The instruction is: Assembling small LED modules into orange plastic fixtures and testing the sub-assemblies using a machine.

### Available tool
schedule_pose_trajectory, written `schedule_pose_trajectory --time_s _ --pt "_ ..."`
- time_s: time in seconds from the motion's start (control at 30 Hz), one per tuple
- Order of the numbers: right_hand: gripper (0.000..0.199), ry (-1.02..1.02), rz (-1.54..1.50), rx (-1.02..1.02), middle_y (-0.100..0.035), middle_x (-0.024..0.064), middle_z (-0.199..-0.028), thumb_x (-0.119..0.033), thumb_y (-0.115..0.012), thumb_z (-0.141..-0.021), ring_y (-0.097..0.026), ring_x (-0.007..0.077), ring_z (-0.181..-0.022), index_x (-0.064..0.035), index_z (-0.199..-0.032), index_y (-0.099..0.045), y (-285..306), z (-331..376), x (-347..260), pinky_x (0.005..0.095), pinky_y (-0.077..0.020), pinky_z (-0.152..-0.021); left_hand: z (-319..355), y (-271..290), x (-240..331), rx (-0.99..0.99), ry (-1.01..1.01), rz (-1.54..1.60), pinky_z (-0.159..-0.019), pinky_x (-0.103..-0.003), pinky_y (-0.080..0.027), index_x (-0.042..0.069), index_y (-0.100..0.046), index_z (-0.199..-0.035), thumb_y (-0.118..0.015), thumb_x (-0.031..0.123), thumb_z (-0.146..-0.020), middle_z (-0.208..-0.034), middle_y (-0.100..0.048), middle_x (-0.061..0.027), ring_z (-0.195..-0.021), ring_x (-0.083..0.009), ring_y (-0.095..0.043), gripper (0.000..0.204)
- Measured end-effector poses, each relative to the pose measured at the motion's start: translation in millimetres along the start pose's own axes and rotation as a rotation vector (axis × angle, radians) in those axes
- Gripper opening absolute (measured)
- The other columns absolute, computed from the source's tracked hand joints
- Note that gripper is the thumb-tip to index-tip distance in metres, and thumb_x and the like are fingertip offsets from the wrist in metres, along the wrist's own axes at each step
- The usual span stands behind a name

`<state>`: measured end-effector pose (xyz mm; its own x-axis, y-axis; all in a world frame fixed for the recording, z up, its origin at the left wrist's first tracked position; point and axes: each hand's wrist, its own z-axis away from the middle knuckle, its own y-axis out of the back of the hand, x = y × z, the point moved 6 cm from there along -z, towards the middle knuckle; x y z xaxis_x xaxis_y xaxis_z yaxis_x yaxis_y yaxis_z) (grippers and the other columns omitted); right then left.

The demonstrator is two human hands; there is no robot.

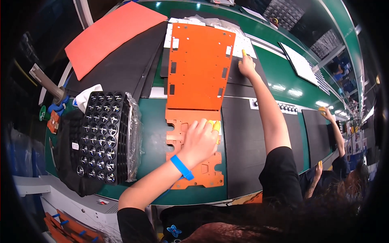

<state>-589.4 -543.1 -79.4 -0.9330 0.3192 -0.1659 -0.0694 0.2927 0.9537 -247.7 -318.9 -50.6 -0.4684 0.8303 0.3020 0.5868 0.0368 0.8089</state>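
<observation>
A large flat panel [199,67] lies on the bench [154,121] ahead of the person, with a smaller cut-out plate [202,170] just before it, nearer the body. The left hand [201,141] rests on that plate. The right hand [246,65] lies at the panel's far right edge, on a dark mat [251,133] right of both. Left of the plate stands a tray of lenses [103,135]. Behind it lie dark sheets [117,69] with a paper sheet [109,36] on top.
</observation>
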Motion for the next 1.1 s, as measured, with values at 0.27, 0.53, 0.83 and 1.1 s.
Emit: schedule_pose_trajectory --time_s 0.27,0.53,0.83,1.1 --pt "0.054 0.044 0.099 0.006 -0.055 0.0226 -0.126 -0.026 -0.060 -0.085 -0.046 0.0398 -0.123 -0.0015 -0.132 -0.051 -12 -8 5 0.0546 -0.0372 -0.100 1 0 -3 -0.013 -0.001 0.010 -0.069 -0.035 -0.042 0.003 -0.065 -0.073 -0.071 0.015 -0.068 -0.077 -0.059 -0.0087 -0.084 -0.0234 -0.055 0.015" --pt "0.051 0.057 -0.008 -0.247 -0.056 0.0184 -0.126 -0.034 -0.073 -0.078 -0.048 0.0383 -0.122 -0.0120 -0.123 -0.061 -8 11 30 0.0536 -0.0427 -0.097 0 -1 2 0.076 -0.015 0.045 -0.069 -0.035 -0.042 0.003 -0.063 -0.070 -0.070 0.014 -0.067 -0.077 -0.060 -0.0095 -0.083 -0.0242 -0.054 0.013" --pt "0.057 0.140 -0.429 -0.108 -0.064 0.0174 -0.101 -0.006 -0.069 -0.075 -0.066 0.0282 -0.092 -0.0015 -0.129 -0.049 37 78 -27 0.0378 -0.0542 -0.079 2 2 -2 -0.016 -0.034 0.068 -0.072 -0.038 -0.043 -0.001 -0.064 -0.078 -0.067 0.015 -0.074 -0.081 -0.060 -0.0115 -0.086 -0.0268 -0.053 0.016" --pt "0.048 0.252 -0.956 -0.583 -0.059 0.0052 -0.101 -0.003 -0.069 -0.085 -0.060 0.0112 -0.089 -0.0015 -0.129 -0.049 100 234 -109 0.0255 -0.0513 -0.079 -7 13 -3 0.072 0.101 0.228 -0.079 -0.044 -0.044 -0.008 -0.058 -0.111 -0.060 0.037 -0.090 -0.100 -0.058 -0.0192 -0.096 -0.0325 -0.051 0.050"
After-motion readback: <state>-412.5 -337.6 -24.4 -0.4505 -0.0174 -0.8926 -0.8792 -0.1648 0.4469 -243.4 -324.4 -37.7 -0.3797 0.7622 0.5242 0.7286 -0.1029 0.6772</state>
